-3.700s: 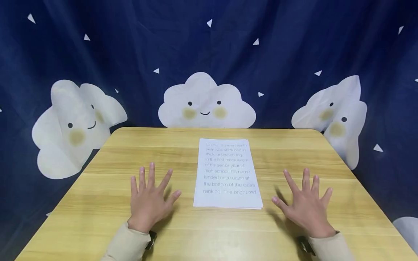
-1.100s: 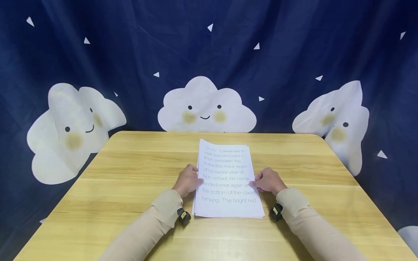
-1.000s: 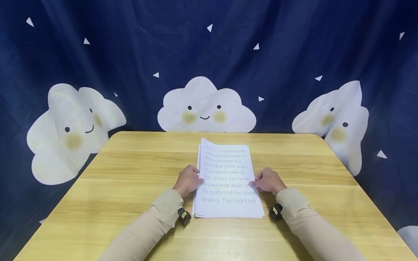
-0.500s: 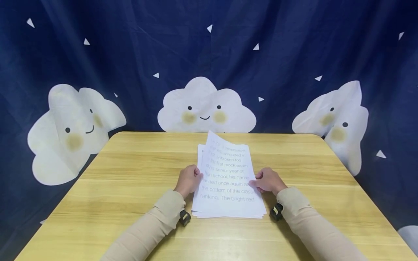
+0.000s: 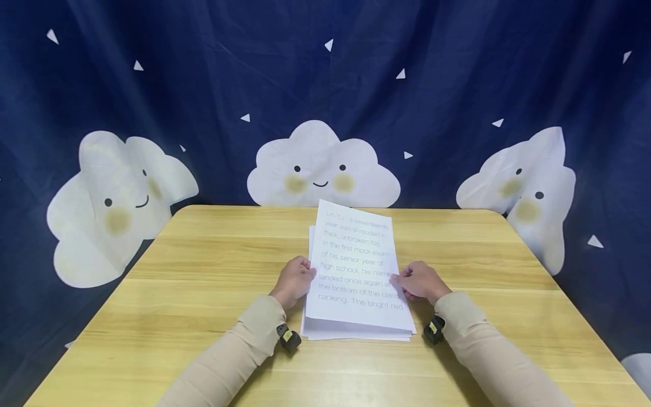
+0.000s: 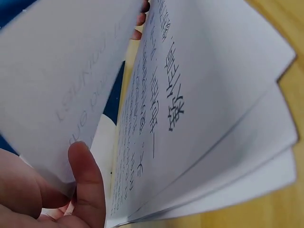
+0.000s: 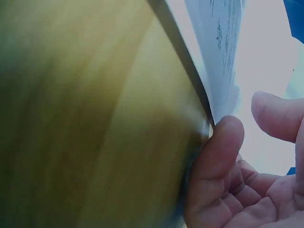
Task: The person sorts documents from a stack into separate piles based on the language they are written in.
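The top sheet of paper [image 5: 356, 260], printed with English text, is lifted off the paper stack [image 5: 346, 332]. My left hand [image 5: 294, 282] pinches its left edge between thumb and finger. On the opposite side, my right hand [image 5: 421, 281] holds the right edge, the thumb over the sheet in the right wrist view. Below the raised sheet [image 6: 52, 66], the left wrist view shows lower sheets [image 6: 213, 80] with Chinese characters, their corners fanned apart. The near edge of the top sheet stands clear above the stack in the head view.
The wooden table [image 5: 213, 254] extends around the stack on every side. A dark blue curtain [image 5: 437, 113] with smiling white clouds hangs behind the table's far edge. Black wrist cameras [image 5: 289, 339] sit at both sleeve cuffs.
Both hands went from lying spread beside the stack to gripping its sides. The top sheet's left side rose first; now the whole sheet is lifted, showing a gap at its near edge.
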Available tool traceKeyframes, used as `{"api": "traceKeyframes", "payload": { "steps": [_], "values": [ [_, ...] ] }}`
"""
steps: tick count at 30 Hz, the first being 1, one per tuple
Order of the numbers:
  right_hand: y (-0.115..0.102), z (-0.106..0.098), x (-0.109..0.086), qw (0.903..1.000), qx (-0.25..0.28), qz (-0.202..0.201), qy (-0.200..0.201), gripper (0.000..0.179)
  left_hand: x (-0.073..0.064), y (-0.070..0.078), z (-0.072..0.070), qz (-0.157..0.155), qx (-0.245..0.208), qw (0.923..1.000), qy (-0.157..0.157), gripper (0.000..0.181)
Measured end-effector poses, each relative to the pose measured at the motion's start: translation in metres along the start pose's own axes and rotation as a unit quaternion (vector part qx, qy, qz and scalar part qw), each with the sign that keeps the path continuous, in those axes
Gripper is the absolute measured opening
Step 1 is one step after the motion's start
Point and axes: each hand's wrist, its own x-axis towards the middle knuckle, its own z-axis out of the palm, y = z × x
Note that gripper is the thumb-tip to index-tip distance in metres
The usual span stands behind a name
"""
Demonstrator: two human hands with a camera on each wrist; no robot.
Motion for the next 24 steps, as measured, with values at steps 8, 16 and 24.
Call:
{"api": "traceKeyframes", "payload": {
  "steps": [8,16,24],
  "values": [
    [0.005,-0.002,0.002,0.9999,0.01,0.004,0.003,0.024,0.001,0.001,0.007,-0.009,-0.014,0.9998,0.004,0.007],
    [0.009,-0.006,-0.002,0.9992,0.027,-0.026,0.012,0.016,-0.001,0.005,0.012,-0.014,-0.003,0.9999,0.003,0.01],
    [0.02,-0.017,-0.002,0.999,0.031,-0.027,0.013,0.018,-0.002,0.008,0.015,-0.006,-0.009,0.9997,-0.02,0.013]
  ]
}}
